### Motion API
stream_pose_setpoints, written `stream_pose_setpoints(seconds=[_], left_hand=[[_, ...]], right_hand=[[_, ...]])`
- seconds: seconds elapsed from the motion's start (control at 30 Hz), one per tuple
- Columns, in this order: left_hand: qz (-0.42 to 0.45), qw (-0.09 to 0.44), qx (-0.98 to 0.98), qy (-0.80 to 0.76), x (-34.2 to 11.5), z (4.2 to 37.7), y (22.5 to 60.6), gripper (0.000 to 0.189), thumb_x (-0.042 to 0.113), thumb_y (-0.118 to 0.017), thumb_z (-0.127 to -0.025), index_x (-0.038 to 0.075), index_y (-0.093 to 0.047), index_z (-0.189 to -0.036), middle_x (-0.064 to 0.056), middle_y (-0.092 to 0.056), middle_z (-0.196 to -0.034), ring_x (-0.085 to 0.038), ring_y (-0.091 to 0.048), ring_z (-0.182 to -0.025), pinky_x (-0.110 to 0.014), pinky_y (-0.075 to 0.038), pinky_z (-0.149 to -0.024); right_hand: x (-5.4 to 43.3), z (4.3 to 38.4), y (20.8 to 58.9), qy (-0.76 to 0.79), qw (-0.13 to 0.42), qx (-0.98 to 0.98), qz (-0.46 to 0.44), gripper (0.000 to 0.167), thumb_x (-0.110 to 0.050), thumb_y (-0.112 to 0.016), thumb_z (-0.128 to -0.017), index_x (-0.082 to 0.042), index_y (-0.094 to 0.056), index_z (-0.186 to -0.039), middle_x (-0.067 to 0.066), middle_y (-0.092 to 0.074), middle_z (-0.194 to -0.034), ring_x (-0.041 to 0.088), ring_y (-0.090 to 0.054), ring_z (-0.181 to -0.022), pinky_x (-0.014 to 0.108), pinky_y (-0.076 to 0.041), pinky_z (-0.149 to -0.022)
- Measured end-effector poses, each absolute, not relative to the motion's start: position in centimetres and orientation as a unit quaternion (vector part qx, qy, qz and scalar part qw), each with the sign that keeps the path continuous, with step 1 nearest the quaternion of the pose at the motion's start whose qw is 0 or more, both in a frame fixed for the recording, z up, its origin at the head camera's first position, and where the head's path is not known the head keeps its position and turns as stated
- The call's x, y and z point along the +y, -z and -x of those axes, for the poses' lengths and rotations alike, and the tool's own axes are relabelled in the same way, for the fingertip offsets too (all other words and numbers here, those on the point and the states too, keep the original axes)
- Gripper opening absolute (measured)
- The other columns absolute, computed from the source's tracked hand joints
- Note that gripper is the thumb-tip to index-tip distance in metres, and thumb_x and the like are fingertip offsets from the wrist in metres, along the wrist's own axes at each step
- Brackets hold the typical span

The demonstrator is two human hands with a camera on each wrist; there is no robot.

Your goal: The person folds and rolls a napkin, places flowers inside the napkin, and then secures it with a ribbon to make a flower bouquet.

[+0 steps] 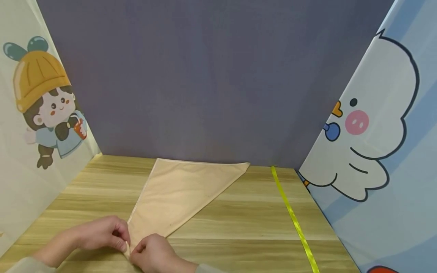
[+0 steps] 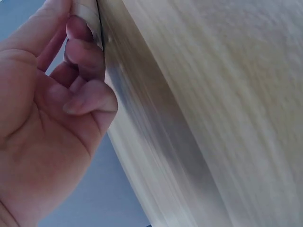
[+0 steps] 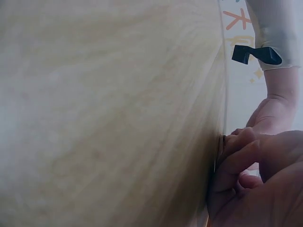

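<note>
A person's left hand [image 1: 99,232] pinches the near corner of a beige cloth [image 1: 186,191] between thumb and fingertips, a small bit of fabric standing up at the grip. The right hand [image 1: 156,253], its fingers bent, pinches the same corner from the other side, just beside the left. The cloth lies on a wood-grain table [image 1: 246,237], spread flat in a roughly triangular shape: the wide end reaches the foot of a grey-purple back panel [image 1: 218,76], and the narrow end is at the hands. A pale trim (thin, but plain enough from the head view) follows its far and left edges. Well to the right, apart from the cloth, a bright yellow strip [image 1: 294,219] runs from the back of the table toward the person. Cartoon figures decorate the left wall [image 1: 20,197] and the right wall [image 1: 385,231].
</note>
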State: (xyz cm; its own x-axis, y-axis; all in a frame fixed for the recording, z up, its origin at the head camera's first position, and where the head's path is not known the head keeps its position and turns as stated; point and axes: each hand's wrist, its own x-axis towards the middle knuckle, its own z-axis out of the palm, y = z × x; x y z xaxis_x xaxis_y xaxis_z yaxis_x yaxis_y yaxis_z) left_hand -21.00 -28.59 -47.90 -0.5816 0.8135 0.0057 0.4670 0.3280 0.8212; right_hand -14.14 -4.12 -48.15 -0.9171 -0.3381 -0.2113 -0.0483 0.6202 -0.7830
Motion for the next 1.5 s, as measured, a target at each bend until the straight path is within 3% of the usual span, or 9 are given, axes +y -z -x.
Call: stream_pose_setpoints(seconds=[0.2, 0.43, 0.5, 0.7, 0.87, 1.07, 1.17, 1.37, 1.5], left_hand=[[-0.4, 0.206, 0.794, -0.408, -28.7, 21.0, 47.9, 0.012, 0.01, -0.071, -0.104, 0.015, -0.079, -0.097, 0.013, -0.073, -0.093, 0.01, -0.057, -0.084, -0.02, -0.048, -0.067], [-0.363, 0.225, 0.799, -0.423, -27.9, 21.0, 47.7, 0.008, 0.007, -0.074, -0.101, 0.01, -0.073, -0.093, 0.02, -0.063, -0.083, 0.009, -0.055, -0.074, -0.019, -0.046, -0.061], [-0.358, 0.23, 0.793, -0.437, -27.8, 21.0, 47.7, 0.006, 0.006, -0.075, -0.1, 0.008, -0.07, -0.096, 0.018, -0.06, -0.08, 0.008, -0.054, -0.073, -0.018, -0.045, -0.06], [-0.369, 0.244, 0.767, -0.465, -27.6, 21.1, 48.0, 0.004, 0.002, -0.074, -0.1, 0.006, -0.073, -0.101, -0.011, -0.063, -0.077, 0.007, -0.056, -0.075, -0.02, -0.046, -0.06], [-0.395, 0.221, 0.774, -0.444, -28.0, 21.2, 48.1, 0.012, 0.001, -0.077, -0.097, 0.009, -0.08, -0.105, -0.005, -0.072, -0.088, 0.008, -0.058, -0.081, -0.02, -0.05, -0.064], [-0.391, 0.246, 0.769, -0.441, -28.6, 21.1, 47.7, 0.025, 0.001, -0.082, -0.089, 0.009, -0.08, -0.113, -0.011, -0.068, -0.091, 0.004, -0.056, -0.086, -0.02, -0.048, -0.067], [-0.394, 0.225, 0.784, -0.423, -28.4, 21.1, 47.7, 0.022, 0.002, -0.082, -0.09, 0.01, -0.082, -0.11, -0.004, -0.07, -0.091, 0.006, -0.056, -0.086, -0.02, -0.047, -0.067], [-0.429, 0.187, 0.792, -0.393, -28.1, 21.1, 47.7, 0.016, 0.009, -0.083, -0.092, 0.015, -0.085, -0.108, 0.004, -0.072, -0.091, 0.01, -0.056, -0.086, -0.019, -0.049, -0.067], [-0.446, 0.175, 0.793, -0.376, -27.8, 21.1, 47.6, 0.013, 0.016, -0.083, -0.095, 0.019, -0.086, -0.107, 0.01, -0.072, -0.092, 0.011, -0.057, -0.085, -0.019, -0.05, -0.068]], right_hand=[[-4.0, 14.3, 48.3, 0.418, 0.17, 0.886, 0.109, 0.022, -0.019, -0.079, -0.092, -0.021, -0.075, -0.07, -0.014, -0.061, -0.065, 0.0, -0.054, -0.064, 0.018, -0.047, -0.062], [-4.0, 14.4, 48.5, 0.402, 0.156, 0.894, 0.118, 0.025, -0.016, -0.084, -0.09, -0.026, -0.065, -0.077, -0.014, -0.055, -0.067, 0.002, -0.049, -0.062, 0.018, -0.043, -0.06], [-4.0, 14.4, 48.5, 0.411, 0.15, 0.891, 0.121, 0.029, -0.013, -0.085, -0.088, -0.027, -0.062, -0.078, -0.014, -0.052, -0.064, 0.002, -0.047, -0.06, 0.018, -0.041, -0.058], [-4.1, 14.2, 48.5, 0.451, 0.171, 0.87, 0.103, 0.03, -0.014, -0.086, -0.092, -0.027, -0.068, -0.072, -0.013, -0.052, -0.057, 0.0, -0.046, -0.049, 0.018, -0.041, -0.052], [-4.2, 14.1, 48.4, 0.466, 0.177, 0.862, 0.087, 0.031, -0.014, -0.087, -0.092, -0.026, -0.069, -0.07, -0.012, -0.053, -0.053, 0.002, -0.045, -0.041, 0.018, -0.042, -0.046], [-4.1, 14.1, 48.3, 0.483, 0.183, 0.852, 0.081, 0.032, -0.013, -0.094, -0.084, -0.026, -0.069, -0.068, -0.012, -0.054, -0.054, 0.003, -0.045, -0.042, 0.019, -0.04, -0.045], [-4.1, 14.1, 48.2, 0.47, 0.187, 0.859, 0.083, 0.032, -0.014, -0.098, -0.079, -0.027, -0.071, -0.07, -0.013, -0.058, -0.059, 0.003, -0.049, -0.047, 0.02, -0.043, -0.049], [-3.8, 14.3, 47.9, 0.377, 0.164, 0.902, 0.13, 0.028, -0.023, -0.1, -0.078, -0.03, -0.073, -0.075, -0.019, -0.06, -0.067, -0.003, -0.052, -0.068, 0.016, -0.046, -0.071], [-3.6, 14.4, 47.6, 0.34, 0.16, 0.916, 0.139, 0.026, -0.026, -0.097, -0.08, -0.031, -0.072, -0.073, -0.02, -0.06, -0.068, -0.004, -0.051, -0.07, 0.016, -0.046, -0.073]])
